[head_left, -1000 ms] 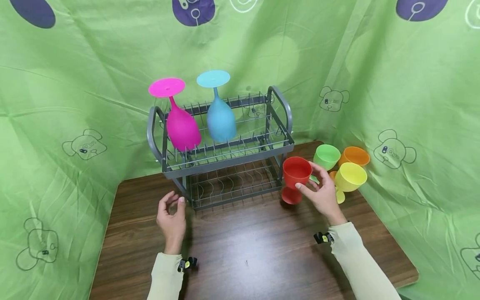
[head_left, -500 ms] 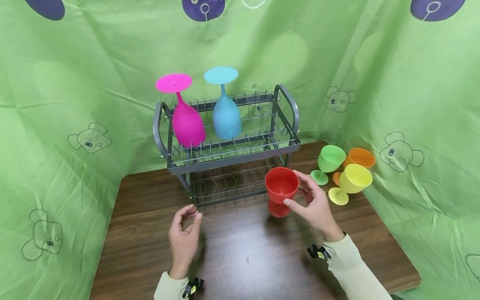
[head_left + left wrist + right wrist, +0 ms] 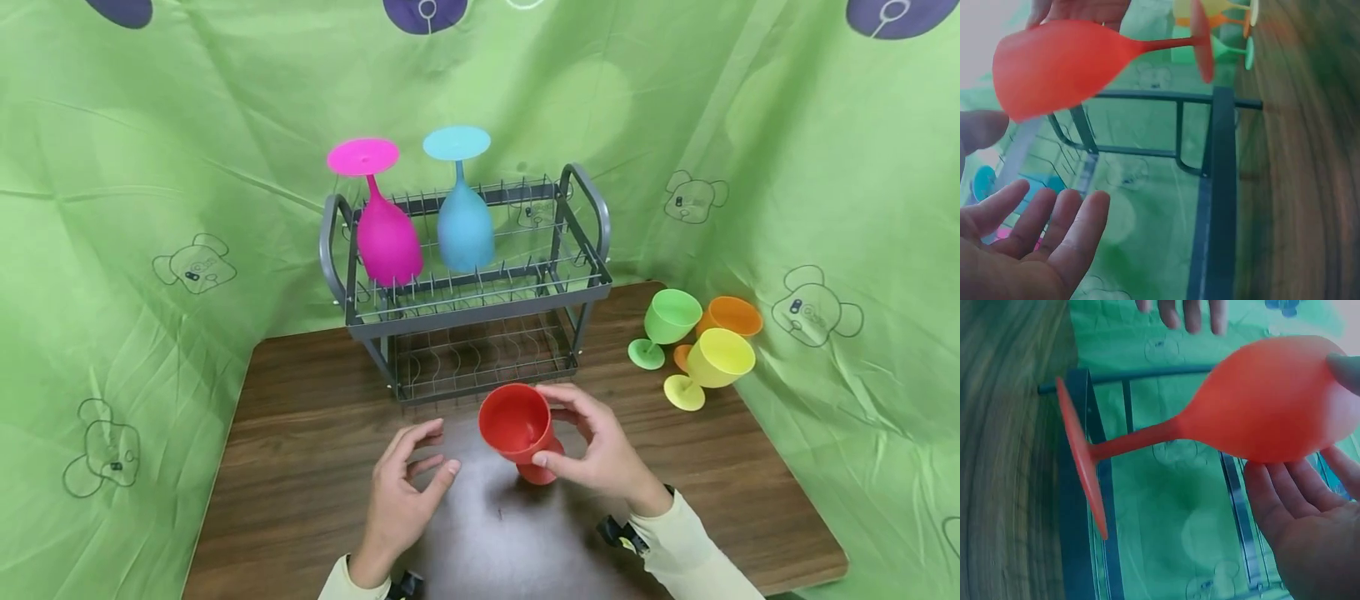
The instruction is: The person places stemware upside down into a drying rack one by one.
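My right hand [image 3: 600, 450] grips a red plastic goblet [image 3: 516, 423] by its bowl, thumb on one side and fingers on the other. The goblet is held mouth up above the table, and its stem and round foot [image 3: 1082, 459] show clearly in the right wrist view. To the left of the goblet, my left hand [image 3: 408, 492] hangs with relaxed, parted fingers and touches nothing; in the left wrist view its fingers [image 3: 1079, 231] are spread below the goblet. Behind both hands stands a grey two-tier dish rack [image 3: 480, 310], where a pink goblet [image 3: 390, 242] and a blue goblet [image 3: 465, 229] rest upside down on the top tier.
On the right of the wooden table [image 3: 300, 467] stand a green goblet [image 3: 672, 317], an orange goblet [image 3: 731, 315] and a yellow goblet [image 3: 720, 358], close together. Green printed cloth [image 3: 112, 292] hangs around the table's back and sides. The rack's lower tier [image 3: 480, 358] holds nothing.
My right hand has carried the red goblet from beside the other goblets leftward and nearer to me. My left hand has moved right toward it, its fingers parting wider. The head view has shifted slightly.
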Available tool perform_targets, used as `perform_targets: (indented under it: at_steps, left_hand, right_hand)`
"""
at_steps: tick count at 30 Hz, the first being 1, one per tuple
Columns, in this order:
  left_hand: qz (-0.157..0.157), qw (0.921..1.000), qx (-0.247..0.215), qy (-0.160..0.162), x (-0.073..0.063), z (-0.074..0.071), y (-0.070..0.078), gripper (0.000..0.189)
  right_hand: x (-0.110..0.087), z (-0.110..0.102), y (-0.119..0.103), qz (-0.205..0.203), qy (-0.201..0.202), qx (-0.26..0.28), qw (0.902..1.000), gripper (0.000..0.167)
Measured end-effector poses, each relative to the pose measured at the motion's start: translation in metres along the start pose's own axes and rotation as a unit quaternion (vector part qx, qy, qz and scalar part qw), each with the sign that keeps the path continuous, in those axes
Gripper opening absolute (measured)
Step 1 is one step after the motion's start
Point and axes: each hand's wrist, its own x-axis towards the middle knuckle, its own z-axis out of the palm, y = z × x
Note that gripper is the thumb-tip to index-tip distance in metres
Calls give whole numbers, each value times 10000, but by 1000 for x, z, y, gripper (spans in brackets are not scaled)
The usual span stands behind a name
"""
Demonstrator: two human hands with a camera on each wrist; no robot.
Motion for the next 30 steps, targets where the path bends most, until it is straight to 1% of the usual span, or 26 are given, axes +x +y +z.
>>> perform_targets:
  at_steps: [4,7,10,13,16,19,22,24,27,30]
  left_hand:
    - [192,9990,226,-335,-1,3,11,64]
    - [441,9975,275,-473,-3,4,16,67]
    - [746,9956,206,-520,-5,5,17,69]
    - [959,9937,138,-572,-6,6,18,74]
    - [1086,9919,94,-650,-6,7,19,76]
    - [1243,9897,164,-696,-6,9,19,77]
    - [1329,9872,493,-726,-7,11,18,76]
    - [1423,9840,771,-746,-8,11,18,74]
    - [1554,9763,1262,-824,-8,12,17,72]
    - [1556,9680,1686,-1018,-8,12,17,72]
  right_hand:
    - [0,9,-4,-151,-487,-221,9985,77]
    - [-2,14,-7,-143,-745,-263,9968,75]
    - [-4,17,-7,-119,-855,-321,9958,74]
    - [-6,18,-8,-104,-936,-432,9946,74]
    - [-7,20,-8,-41,-1085,-547,9926,72]
    - [-8,23,-7,-54,-1248,-762,9892,71]
    - [-9,26,-5,-172,-1446,-1017,9841,70]
    - [-9,29,-5,-214,-1607,-1161,9799,69]
    - [-10,33,-2,-303,-1834,-1352,9732,68]
    - [-10,35,1,-414,-1953,-1499,9683,69]
